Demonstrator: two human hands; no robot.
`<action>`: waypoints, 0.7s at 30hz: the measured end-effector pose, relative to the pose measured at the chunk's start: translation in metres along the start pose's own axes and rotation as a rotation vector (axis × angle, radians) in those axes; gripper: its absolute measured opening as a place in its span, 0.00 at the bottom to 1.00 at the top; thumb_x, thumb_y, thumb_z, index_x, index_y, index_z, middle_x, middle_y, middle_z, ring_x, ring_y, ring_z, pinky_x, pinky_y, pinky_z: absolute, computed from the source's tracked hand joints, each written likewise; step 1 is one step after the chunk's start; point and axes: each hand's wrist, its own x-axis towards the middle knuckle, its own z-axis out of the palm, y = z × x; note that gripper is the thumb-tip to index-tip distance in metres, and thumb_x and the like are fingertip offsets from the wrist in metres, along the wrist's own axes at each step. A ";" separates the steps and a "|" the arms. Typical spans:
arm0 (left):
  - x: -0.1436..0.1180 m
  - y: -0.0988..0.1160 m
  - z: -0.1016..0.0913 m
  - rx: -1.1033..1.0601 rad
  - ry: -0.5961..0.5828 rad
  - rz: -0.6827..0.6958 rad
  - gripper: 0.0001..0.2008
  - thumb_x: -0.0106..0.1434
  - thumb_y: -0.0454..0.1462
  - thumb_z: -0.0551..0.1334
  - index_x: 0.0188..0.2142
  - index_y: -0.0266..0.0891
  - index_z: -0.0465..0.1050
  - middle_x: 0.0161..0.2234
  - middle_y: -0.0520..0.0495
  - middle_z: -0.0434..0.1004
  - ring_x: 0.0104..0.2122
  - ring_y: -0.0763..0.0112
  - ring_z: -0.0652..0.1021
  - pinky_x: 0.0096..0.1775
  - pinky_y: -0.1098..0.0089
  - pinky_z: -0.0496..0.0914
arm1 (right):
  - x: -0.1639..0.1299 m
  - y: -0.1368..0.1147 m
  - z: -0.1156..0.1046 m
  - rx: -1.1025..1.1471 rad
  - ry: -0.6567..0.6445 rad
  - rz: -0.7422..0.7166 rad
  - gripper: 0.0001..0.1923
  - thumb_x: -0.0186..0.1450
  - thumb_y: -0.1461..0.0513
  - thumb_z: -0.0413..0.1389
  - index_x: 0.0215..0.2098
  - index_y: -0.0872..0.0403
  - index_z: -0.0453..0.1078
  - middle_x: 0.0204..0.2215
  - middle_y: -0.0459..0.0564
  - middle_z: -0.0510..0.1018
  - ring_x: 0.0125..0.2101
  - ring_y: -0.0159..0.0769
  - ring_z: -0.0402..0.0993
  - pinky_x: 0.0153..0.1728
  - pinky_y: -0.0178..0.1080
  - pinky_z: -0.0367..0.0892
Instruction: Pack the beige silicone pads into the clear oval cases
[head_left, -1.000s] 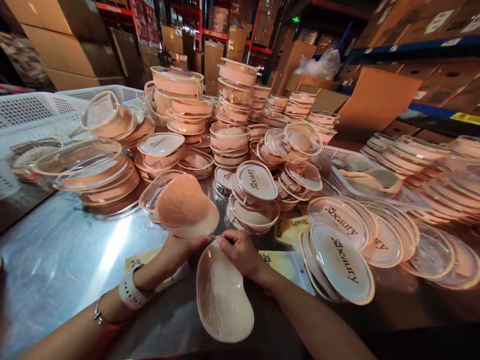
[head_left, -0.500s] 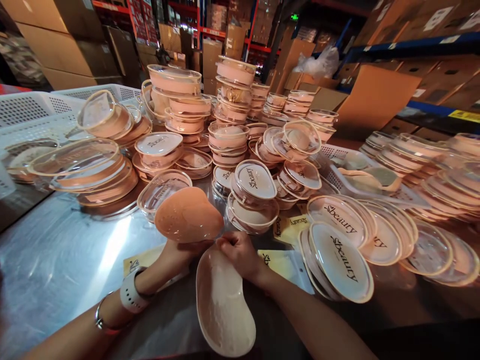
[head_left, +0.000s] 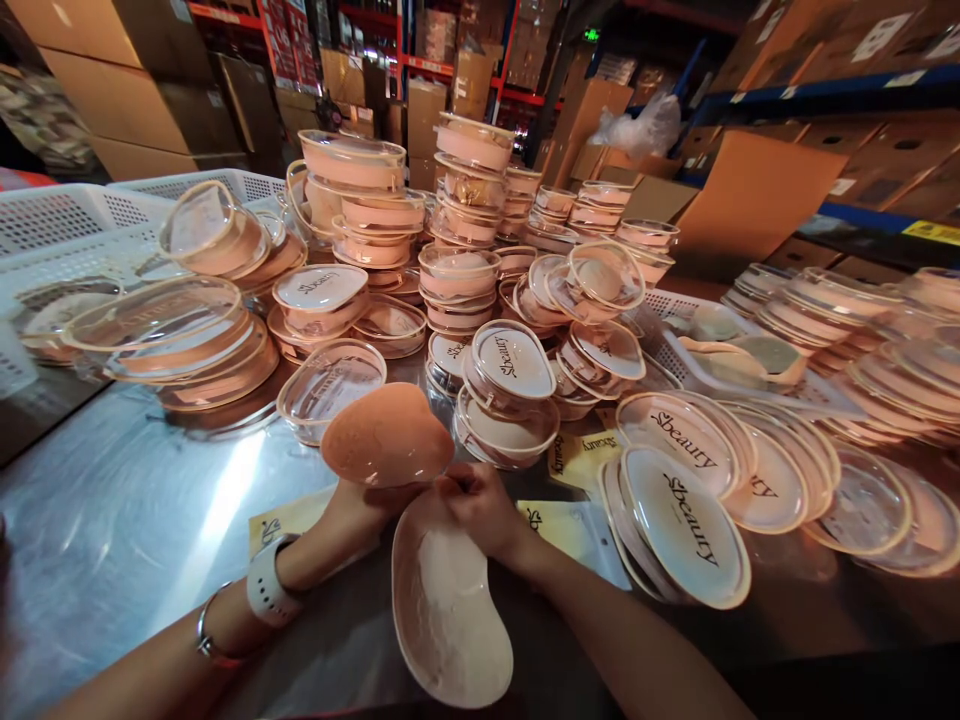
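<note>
My left hand (head_left: 373,505) is closed on a tan silicone bra cup (head_left: 386,437), its smooth outer side turned up. My fingers are partly hidden beneath it. Close beside it, my right hand (head_left: 480,510) pinches the narrow upper end of a second bra cup (head_left: 450,610), which hangs toward me with its pale, glossy hollow showing. The two cups meet or nearly meet between my hands; whether they are joined there is unclear. Under my wrists lie yellow printed packets, one on the left (head_left: 289,518) and one on the right (head_left: 574,535).
Clear round cases stand in stacks beyond my hands, one white-lidded case (head_left: 514,360) nearest. More lidded cases (head_left: 679,525) lean at the right. A white perforated basket (head_left: 817,395) holds loose cups. Another white basket (head_left: 45,225) sits left on the metal table (head_left: 150,510). Cardboard boxes (head_left: 120,100) rise behind.
The tan cup in my left hand has shifted slightly right and down and tipped a little. My right hand keeps its pinch, with the hanging cup almost still.
</note>
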 end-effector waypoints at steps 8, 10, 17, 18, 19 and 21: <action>-0.001 0.004 -0.001 -0.142 -0.069 -0.126 0.12 0.40 0.39 0.75 0.24 0.38 0.77 0.26 0.47 0.79 0.29 0.62 0.75 0.34 0.64 0.72 | -0.003 0.003 -0.003 -0.469 -0.084 -0.245 0.11 0.64 0.63 0.53 0.23 0.53 0.66 0.20 0.43 0.69 0.22 0.31 0.62 0.25 0.34 0.56; -0.001 0.005 0.000 -0.207 -0.082 -0.119 0.14 0.41 0.40 0.75 0.28 0.38 0.78 0.30 0.48 0.80 0.33 0.62 0.76 0.38 0.64 0.73 | -0.002 0.006 -0.004 -0.616 -0.063 -0.349 0.11 0.68 0.61 0.51 0.29 0.53 0.70 0.24 0.48 0.74 0.25 0.34 0.67 0.29 0.36 0.60; -0.004 0.010 0.004 -0.419 -0.227 -0.263 0.15 0.45 0.41 0.76 0.30 0.37 0.77 0.27 0.48 0.79 0.28 0.67 0.76 0.32 0.69 0.71 | 0.003 0.014 -0.006 -0.672 -0.057 -0.467 0.18 0.74 0.56 0.45 0.36 0.55 0.72 0.29 0.55 0.78 0.30 0.39 0.73 0.33 0.40 0.64; -0.005 0.012 0.004 -0.437 -0.246 -0.277 0.14 0.45 0.40 0.75 0.29 0.37 0.77 0.26 0.48 0.78 0.26 0.69 0.75 0.30 0.70 0.71 | 0.004 0.014 -0.007 -0.623 -0.076 -0.455 0.18 0.74 0.55 0.45 0.36 0.54 0.72 0.29 0.54 0.78 0.30 0.39 0.73 0.33 0.40 0.64; -0.006 0.014 0.004 -0.449 -0.260 -0.287 0.13 0.45 0.40 0.75 0.28 0.37 0.77 0.24 0.49 0.77 0.24 0.71 0.74 0.29 0.71 0.70 | 0.004 0.014 -0.008 -0.540 -0.102 -0.422 0.18 0.73 0.54 0.46 0.35 0.54 0.72 0.29 0.54 0.78 0.30 0.39 0.73 0.33 0.40 0.64; -0.008 0.018 0.004 -0.462 -0.273 -0.298 0.13 0.44 0.39 0.75 0.27 0.37 0.76 0.23 0.50 0.77 0.23 0.72 0.73 0.27 0.72 0.69 | 0.008 0.016 -0.010 -0.335 -0.148 -0.318 0.20 0.73 0.53 0.45 0.33 0.54 0.72 0.27 0.51 0.77 0.28 0.37 0.72 0.33 0.38 0.66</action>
